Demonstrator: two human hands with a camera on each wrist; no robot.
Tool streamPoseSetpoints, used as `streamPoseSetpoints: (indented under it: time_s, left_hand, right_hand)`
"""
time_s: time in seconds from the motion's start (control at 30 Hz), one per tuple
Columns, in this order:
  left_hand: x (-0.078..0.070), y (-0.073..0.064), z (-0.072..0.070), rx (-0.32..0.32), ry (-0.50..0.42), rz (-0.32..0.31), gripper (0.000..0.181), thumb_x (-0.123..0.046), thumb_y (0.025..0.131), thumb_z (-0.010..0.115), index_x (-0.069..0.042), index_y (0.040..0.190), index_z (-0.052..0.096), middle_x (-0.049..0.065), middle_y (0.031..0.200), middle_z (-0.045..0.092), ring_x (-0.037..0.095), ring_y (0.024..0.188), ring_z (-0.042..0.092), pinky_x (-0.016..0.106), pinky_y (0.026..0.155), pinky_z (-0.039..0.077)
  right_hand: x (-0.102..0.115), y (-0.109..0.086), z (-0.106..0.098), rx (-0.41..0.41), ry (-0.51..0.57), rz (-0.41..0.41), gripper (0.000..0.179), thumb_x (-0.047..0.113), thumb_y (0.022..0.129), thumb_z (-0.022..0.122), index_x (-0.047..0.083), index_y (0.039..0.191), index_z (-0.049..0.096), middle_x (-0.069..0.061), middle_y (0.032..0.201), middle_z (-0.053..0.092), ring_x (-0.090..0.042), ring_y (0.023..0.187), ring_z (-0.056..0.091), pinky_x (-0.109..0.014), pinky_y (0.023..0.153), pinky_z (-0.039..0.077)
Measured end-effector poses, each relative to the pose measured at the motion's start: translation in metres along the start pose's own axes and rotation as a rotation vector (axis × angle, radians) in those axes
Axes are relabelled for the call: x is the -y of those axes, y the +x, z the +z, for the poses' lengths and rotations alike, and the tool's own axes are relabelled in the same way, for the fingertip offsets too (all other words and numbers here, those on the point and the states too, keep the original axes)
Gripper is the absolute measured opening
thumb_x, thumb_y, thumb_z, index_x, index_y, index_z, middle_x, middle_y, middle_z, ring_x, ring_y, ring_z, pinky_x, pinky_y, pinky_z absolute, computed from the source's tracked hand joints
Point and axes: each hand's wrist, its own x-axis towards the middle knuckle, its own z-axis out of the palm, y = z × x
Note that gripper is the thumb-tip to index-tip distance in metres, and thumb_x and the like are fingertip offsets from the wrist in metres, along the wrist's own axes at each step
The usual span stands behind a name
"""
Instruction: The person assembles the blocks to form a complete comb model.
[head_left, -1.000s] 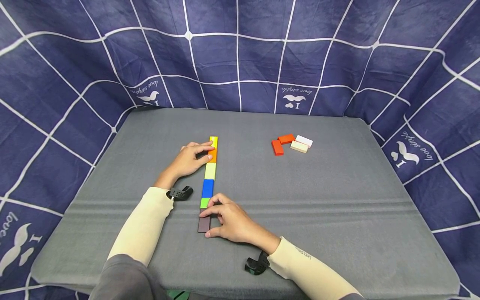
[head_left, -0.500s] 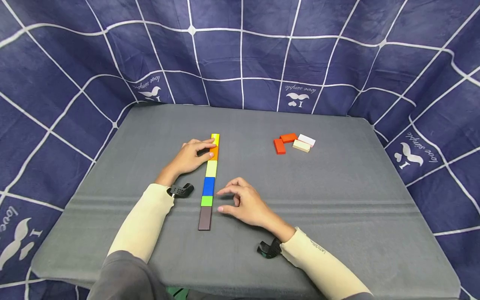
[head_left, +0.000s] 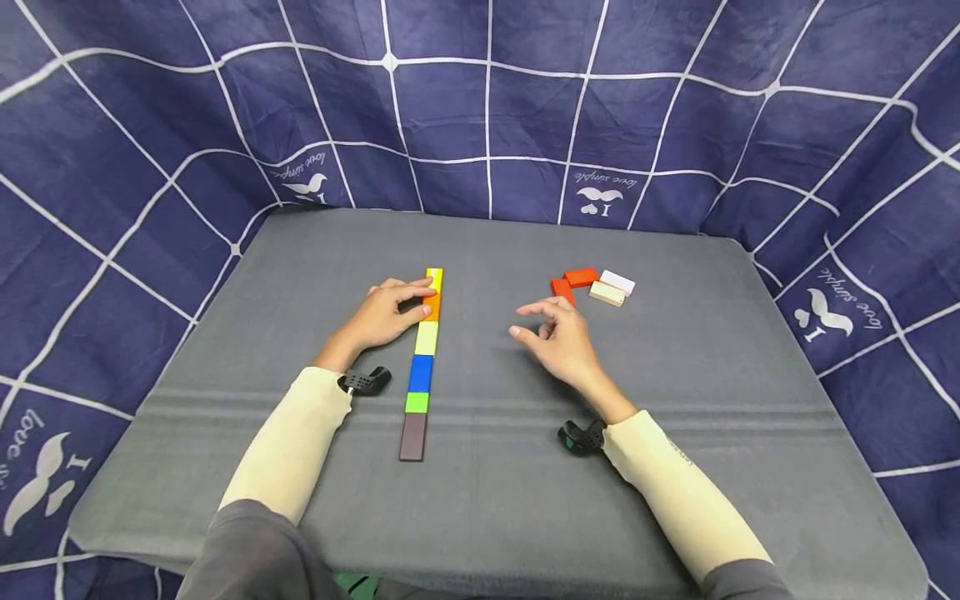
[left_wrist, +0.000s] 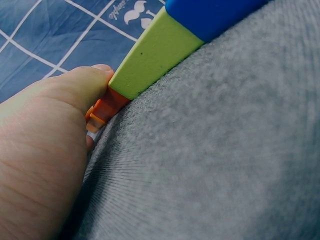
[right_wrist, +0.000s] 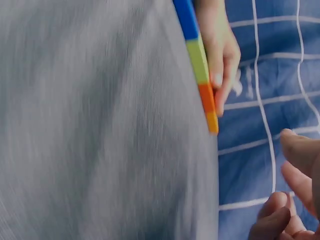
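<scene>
Block row [head_left: 421,372] needs, I judge, light pressure from my spread left grip [head_left: 383,314]; the spread right grip [head_left: 561,340] hangs empty.

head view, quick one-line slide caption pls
Left hand touching the orange block in a row of rectangular blocks; empty right hand near two red blocks, a cream block and a white block.

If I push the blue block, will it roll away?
Probably not: the blue block has flat faces, so it should slide. Its straight edges suggest it's stiff. Pushed lengthwise, it may shove the touching lime block.
</scene>
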Motion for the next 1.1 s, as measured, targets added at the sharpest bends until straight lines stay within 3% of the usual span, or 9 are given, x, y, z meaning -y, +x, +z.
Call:
streamPoseSetpoints:
  time_s: [0.13, 0.23, 0.37, 0.57, 0.7, 0.83, 1.1]
  left_hand:
    - [0.0, 0.001, -0.001, -0.005, 0.004, 0.004, 0.04, -0.038, 0.097, 0.066, -0.027, 0.136, 0.065, -0.008, 0.151, 0.053, 0.021, 0.125, 0.052, 0.044, 0.098, 0.027]
    - [0.0, 0.002, -0.002, -0.016, 0.005, 0.011, 0.039, -0.036, 0.097, 0.066, -0.027, 0.135, 0.066, -0.008, 0.151, 0.053, 0.022, 0.125, 0.052, 0.045, 0.098, 0.027]
    - [0.0, 0.002, -0.003, -0.019, 0.001, 0.016, 0.039, -0.035, 0.097, 0.067, -0.026, 0.135, 0.066, -0.008, 0.151, 0.053, 0.022, 0.125, 0.052, 0.045, 0.098, 0.027]
    - [0.0, -0.001, -0.001, -0.014, 0.008, 0.017, 0.039, -0.035, 0.097, 0.066, -0.026, 0.135, 0.065, -0.008, 0.151, 0.052, 0.022, 0.125, 0.052, 0.045, 0.098, 0.028]
    - [0.001, -0.001, 0.0, -0.02, 0.006, 0.02, 0.039, -0.035, 0.097, 0.067, -0.026, 0.135, 0.066, -0.009, 0.151, 0.052, 0.021, 0.124, 0.052, 0.044, 0.097, 0.027]
    - [0.0, 0.001, 0.001, -0.018, 0.001, 0.018, 0.039, -0.036, 0.097, 0.067, -0.026, 0.135, 0.065, -0.009, 0.151, 0.052, 0.021, 0.124, 0.052, 0.044, 0.098, 0.027]
    - [-0.004, -0.002, 0.001, 0.001, 0.005, -0.003, 0.041, -0.039, 0.098, 0.065, -0.026, 0.137, 0.064, -0.009, 0.152, 0.052, 0.02, 0.126, 0.051, 0.045, 0.099, 0.027]
  right_hand:
    - [-0.009, 0.011, -0.009, -0.112, 0.005, 0.03, 0.033, 0.024, 0.084, 0.083, 0.009, 0.113, 0.074, -0.02, 0.106, 0.062, -0.01, 0.058, 0.051, -0.021, 0.055, 0.04]
    - [-0.015, 0.02, -0.013, -0.164, 0.024, 0.086, 0.034, 0.025, 0.085, 0.082, 0.01, 0.114, 0.073, -0.019, 0.111, 0.062, -0.011, 0.059, 0.052, -0.019, 0.055, 0.04]
    - [-0.027, 0.03, -0.015, -0.2, 0.06, 0.179, 0.036, 0.022, 0.086, 0.08, 0.006, 0.117, 0.071, -0.018, 0.118, 0.063, -0.01, 0.062, 0.053, -0.016, 0.057, 0.041]
    - [-0.047, 0.038, -0.015, -0.247, 0.083, 0.294, 0.036, 0.02, 0.086, 0.08, 0.005, 0.117, 0.072, -0.016, 0.117, 0.065, -0.007, 0.065, 0.054, -0.015, 0.06, 0.043]
    - [-0.058, 0.041, -0.019, -0.252, 0.063, 0.314, 0.035, 0.019, 0.085, 0.08, 0.005, 0.116, 0.073, -0.017, 0.116, 0.066, -0.017, 0.083, 0.06, -0.02, 0.071, 0.043]
    - [-0.068, 0.042, -0.022, -0.227, 0.034, 0.342, 0.035, 0.019, 0.084, 0.082, 0.005, 0.114, 0.073, -0.017, 0.118, 0.065, -0.027, 0.104, 0.055, -0.028, 0.082, 0.039]
    - [-0.077, 0.041, -0.021, -0.17, 0.004, 0.388, 0.039, 0.019, 0.081, 0.085, 0.008, 0.116, 0.073, -0.016, 0.118, 0.068, -0.024, 0.095, 0.051, -0.029, 0.08, 0.036]
